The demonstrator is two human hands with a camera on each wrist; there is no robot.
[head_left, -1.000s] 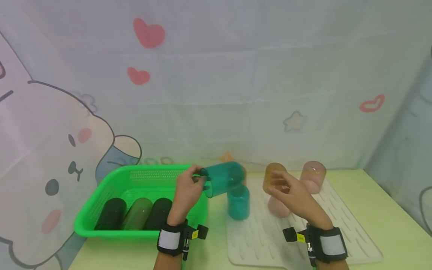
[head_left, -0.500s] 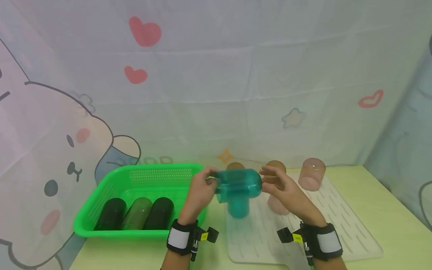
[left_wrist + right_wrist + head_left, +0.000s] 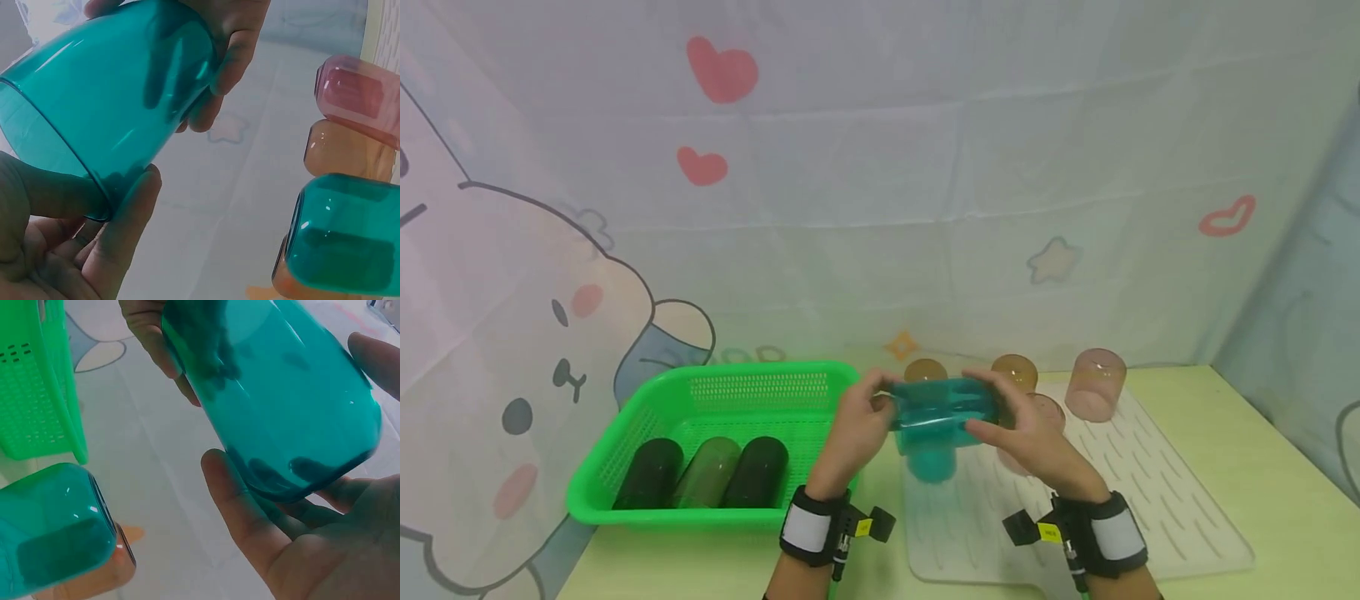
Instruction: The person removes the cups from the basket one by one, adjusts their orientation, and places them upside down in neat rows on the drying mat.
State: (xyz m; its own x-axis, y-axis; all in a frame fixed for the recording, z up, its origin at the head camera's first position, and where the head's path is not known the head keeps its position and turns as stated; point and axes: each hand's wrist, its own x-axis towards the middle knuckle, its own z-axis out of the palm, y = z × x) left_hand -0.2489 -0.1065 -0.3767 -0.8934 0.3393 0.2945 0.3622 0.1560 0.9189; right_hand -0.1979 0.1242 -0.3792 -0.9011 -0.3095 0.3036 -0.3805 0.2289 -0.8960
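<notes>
A see-through teal cup (image 3: pixel 942 412) lies sideways in the air between both hands, its open mouth towards the left. My left hand (image 3: pixel 856 425) pinches its rim (image 3: pixel 57 134), thumb inside and fingers outside in the left wrist view. My right hand (image 3: pixel 1028 435) grips the closed end, with fingers and thumb spread around the base (image 3: pixel 300 487) in the right wrist view. Below the held cup a second teal cup (image 3: pixel 932 465) stands upside down on a white ridged mat (image 3: pixel 970 542), partly hidden by the held one.
Behind stand two amber cups (image 3: pixel 927 369) (image 3: pixel 1017 370). A pink cup (image 3: pixel 1096 385) is at the back right, and another pink cup (image 3: pixel 1049 410) is partly behind my right hand. The green basket (image 3: pixel 700 518) at left holds two dark cups (image 3: pixel 651 473) (image 3: pixel 757 472) and a greenish one (image 3: pixel 709 472).
My left hand has carried the teal cup rightward, over the standing teal cup. My right hand has come in from the right and taken hold of its closed end.
</notes>
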